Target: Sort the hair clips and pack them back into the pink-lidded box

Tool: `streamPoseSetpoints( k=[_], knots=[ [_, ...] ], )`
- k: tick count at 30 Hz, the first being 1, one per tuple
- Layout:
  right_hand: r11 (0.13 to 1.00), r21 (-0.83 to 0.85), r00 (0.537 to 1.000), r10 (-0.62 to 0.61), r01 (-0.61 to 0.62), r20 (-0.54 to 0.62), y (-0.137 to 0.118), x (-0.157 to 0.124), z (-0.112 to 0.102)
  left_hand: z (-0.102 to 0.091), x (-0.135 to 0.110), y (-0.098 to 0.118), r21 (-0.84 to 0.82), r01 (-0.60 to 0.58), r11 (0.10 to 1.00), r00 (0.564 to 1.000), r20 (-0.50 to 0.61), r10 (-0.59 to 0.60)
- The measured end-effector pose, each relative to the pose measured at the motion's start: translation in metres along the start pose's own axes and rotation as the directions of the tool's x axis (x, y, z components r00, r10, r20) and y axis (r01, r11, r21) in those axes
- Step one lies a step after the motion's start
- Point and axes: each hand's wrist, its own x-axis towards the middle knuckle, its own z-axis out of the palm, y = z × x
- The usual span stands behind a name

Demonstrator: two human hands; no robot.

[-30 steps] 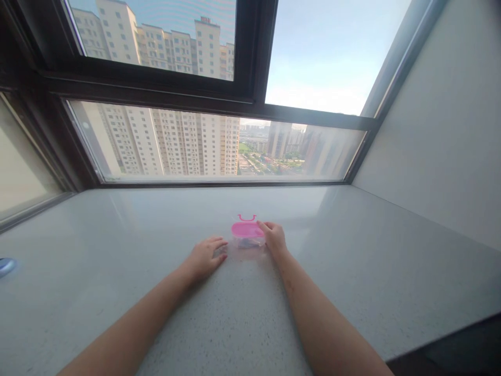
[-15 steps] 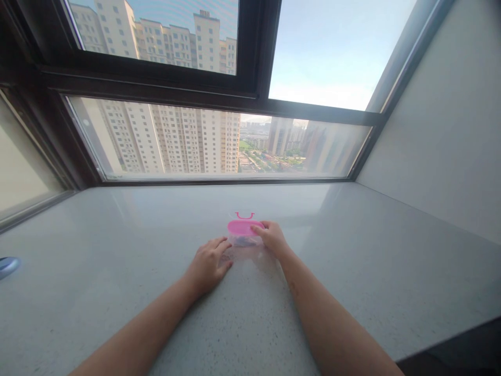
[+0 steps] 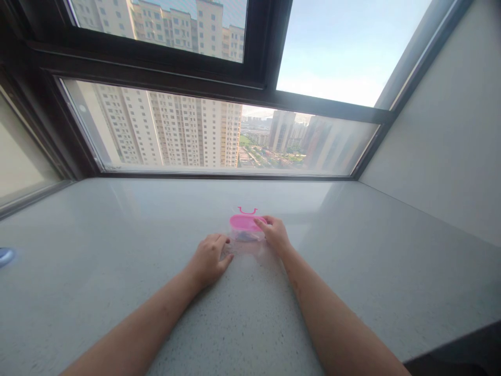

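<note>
A small clear plastic box (image 3: 247, 236) with an oval pink lid (image 3: 243, 223) stands on the pale speckled windowsill, with something dark inside that I cannot make out. My right hand (image 3: 275, 234) grips its right end, the thumb on top of the lid and the fingers behind the side. Just left of the box, my left hand (image 3: 211, 257) rests on the sill, thumb and fingers apart and holding nothing. Right behind the box is a thin pink handle (image 3: 247, 211); whether it is joined to the box I cannot tell.
Beyond the windowsill (image 3: 250, 313) rises a dark-framed window (image 3: 219, 176) with tall buildings outside. A white wall (image 3: 438, 141) bounds the right side. A shiny bluish object (image 3: 6, 256) lies at the far left edge. Something dark (image 3: 462, 350) shows at the lower right.
My left hand's fingers have drawn slightly back from the box's left end and curled a little. My right hand keeps its grip. The view has tilted slightly downward.
</note>
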Motion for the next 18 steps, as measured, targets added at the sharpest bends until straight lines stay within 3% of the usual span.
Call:
streamPoseSetpoints(
  k=[4,12,18],
  knots=[
    [1.0,0.001,1.0,0.006,-0.005,-0.017,0.001,0.001,-0.002,0.005,0.001,-0.007,0.054,0.048,0.997,0.998,-0.045,-0.046],
    [0.998,0.002,0.997,-0.057,0.057,0.046,-0.004,-0.001,-0.002,0.013,-0.002,-0.014,0.14,0.073,0.988,0.992,0.09,-0.086],
    [0.999,0.005,0.996,-0.05,0.05,0.07,-0.001,-0.001,0.004,0.009,0.0,-0.011,0.111,0.071,0.991,0.997,0.027,-0.074]
  ],
)
